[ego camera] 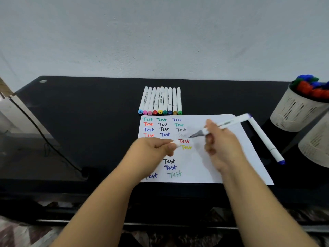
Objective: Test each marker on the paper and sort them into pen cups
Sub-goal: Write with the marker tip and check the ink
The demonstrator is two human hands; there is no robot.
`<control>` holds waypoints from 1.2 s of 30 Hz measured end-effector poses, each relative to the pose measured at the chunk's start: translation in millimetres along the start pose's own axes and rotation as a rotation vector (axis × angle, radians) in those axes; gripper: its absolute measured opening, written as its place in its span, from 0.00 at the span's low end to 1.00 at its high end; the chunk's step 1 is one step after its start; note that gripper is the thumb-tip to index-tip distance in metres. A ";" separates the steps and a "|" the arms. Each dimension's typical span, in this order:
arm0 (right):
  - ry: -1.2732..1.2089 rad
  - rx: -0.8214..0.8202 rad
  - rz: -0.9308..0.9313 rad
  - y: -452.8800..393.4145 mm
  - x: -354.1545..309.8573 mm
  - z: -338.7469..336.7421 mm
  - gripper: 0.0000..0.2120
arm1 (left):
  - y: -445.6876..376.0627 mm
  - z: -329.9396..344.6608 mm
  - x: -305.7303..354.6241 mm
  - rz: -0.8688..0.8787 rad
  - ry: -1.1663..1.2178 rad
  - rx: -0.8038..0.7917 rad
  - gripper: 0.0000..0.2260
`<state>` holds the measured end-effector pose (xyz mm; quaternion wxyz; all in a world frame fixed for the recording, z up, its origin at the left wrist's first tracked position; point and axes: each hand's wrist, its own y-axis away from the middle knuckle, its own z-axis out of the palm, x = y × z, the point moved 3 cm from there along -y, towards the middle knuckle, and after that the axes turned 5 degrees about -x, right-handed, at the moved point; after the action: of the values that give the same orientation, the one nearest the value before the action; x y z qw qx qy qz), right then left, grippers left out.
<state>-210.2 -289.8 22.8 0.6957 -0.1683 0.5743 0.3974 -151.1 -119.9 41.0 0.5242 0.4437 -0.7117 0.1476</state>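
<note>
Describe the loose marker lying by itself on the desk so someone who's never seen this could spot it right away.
Start at the white sheet of paper covered in the word "Test" on the black desk. Along its right edge a single white marker lies diagonally, its blue cap nearest the person. Unlike the row of markers beyond the paper, it lies alone and slanted.

A single head-worn camera looked forward and steeply down from above the near edge of the black tabletop (89, 107), facing the pale wall (160, 32) behind it. It sat close, with both forearms entering from the bottom and the paper (222, 157) near centre. The wide lens bowed the edges.
</note>
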 end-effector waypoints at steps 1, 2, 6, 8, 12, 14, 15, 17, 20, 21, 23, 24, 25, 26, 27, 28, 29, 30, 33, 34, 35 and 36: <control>-0.013 0.016 -0.011 -2.9 -4.7 -6.9 0.12 | 2.0 -5.5 -0.8 0.005 0.053 0.017 0.09; -0.005 0.005 -0.020 -4.4 -6.8 -10.7 0.12 | 2.8 -9.6 -1.5 0.012 0.093 0.033 0.09; 0.055 -0.038 -0.018 -2.2 4.2 -1.9 0.12 | -1.8 -3.4 -2.6 -0.013 0.024 0.051 0.10; 0.088 -0.034 -0.051 0.8 4.0 -1.4 0.11 | -4.7 -0.7 -3.3 -0.018 0.016 0.067 0.11; 0.284 0.010 -0.155 2.6 2.2 -12.6 0.14 | -7.4 -4.0 -5.7 -0.014 0.017 0.098 0.09; 0.414 0.018 -0.198 2.8 5.7 -13.4 0.14 | -8.8 -5.0 -7.2 0.000 0.002 0.112 0.09; 0.466 0.017 -0.216 2.7 7.2 -12.5 0.14 | -9.5 -5.5 -7.5 0.008 -0.003 0.118 0.09; 0.548 0.009 -0.245 3.1 10.8 -9.5 0.14 | -10.5 -6.4 -8.8 0.020 -0.007 0.125 0.09; 0.606 -0.013 -0.278 4.6 15.0 -6.3 0.13 | -13.4 -6.2 -11.6 0.018 -0.030 0.122 0.09; 0.612 -0.020 -0.285 5.3 15.5 -5.8 0.13 | -14.2 -5.8 -12.4 0.011 -0.043 0.118 0.09; 0.622 -0.030 -0.293 6.5 15.4 -5.3 0.14 | -15.1 -5.2 -13.3 0.000 -0.058 0.112 0.10; 0.626 -0.036 -0.295 6.8 15.5 -5.0 0.14 | -15.6 -4.9 -13.5 -0.001 -0.058 0.112 0.10; 0.628 -0.042 -0.296 7.3 15.5 -4.7 0.14 | -16.0 -4.8 -13.4 0.000 -0.053 0.112 0.09; 0.629 -0.048 -0.299 7.4 15.9 -4.3 0.14 | -16.4 -4.3 -13.1 0.000 -0.046 0.111 0.09; 0.629 -0.054 -0.302 7.5 16.3 -3.6 0.14 | -16.4 -3.9 -12.9 -0.001 -0.039 0.111 0.09; 0.626 -0.061 -0.305 7.6 16.8 -3.3 0.13 | -16.4 -3.4 -12.7 -0.003 -0.037 0.109 0.09; 0.623 -0.068 -0.307 7.6 17.0 -2.7 0.13 | -16.4 -2.6 -12.5 -0.002 -0.040 0.107 0.09; 0.625 -0.076 -0.309 7.8 17.3 -2.2 0.13 | -16.4 -1.8 -12.3 0.000 -0.044 0.105 0.09; 0.659 -0.089 -0.319 8.3 17.9 -0.1 0.14 | -15.6 -1.1 -11.6 0.000 -0.051 0.100 0.08; 0.674 -0.084 -0.323 8.3 17.9 -0.2 0.14 | -15.6 -1.0 -11.5 -0.001 -0.057 0.099 0.09; 0.684 -0.075 -0.326 8.2 17.8 -0.7 0.14 | -15.7 -0.9 -11.8 -0.002 -0.060 0.098 0.09; 0.687 -0.061 -0.327 7.8 17.6 -1.4 0.14 | -15.9 -0.6 -11.8 -0.001 -0.058 0.097 0.09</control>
<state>-216.5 -279.5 7.7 0.5114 -0.4019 0.7275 0.2184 -137.5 -122.7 26.9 0.4815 0.4731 -0.7183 0.1686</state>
